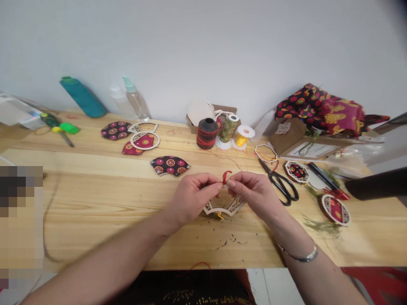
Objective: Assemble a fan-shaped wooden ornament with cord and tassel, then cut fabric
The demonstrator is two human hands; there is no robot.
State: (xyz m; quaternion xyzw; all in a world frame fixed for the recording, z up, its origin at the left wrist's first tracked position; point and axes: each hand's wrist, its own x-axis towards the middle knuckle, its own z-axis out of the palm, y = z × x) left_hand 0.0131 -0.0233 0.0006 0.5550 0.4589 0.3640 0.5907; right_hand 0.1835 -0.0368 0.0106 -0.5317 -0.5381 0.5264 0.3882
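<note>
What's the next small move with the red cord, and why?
Probably draw the two hands slightly apart to take up the slack. The left hand and the right hand each pinch the cord at the fingertips, and it curls in a loose loop between them, just above the frame. The scissors lie untouched to the right.

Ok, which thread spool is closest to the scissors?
The yellow spool, rightmost of three; the black-and-red spool and green spool stand further from the scissors.
</note>
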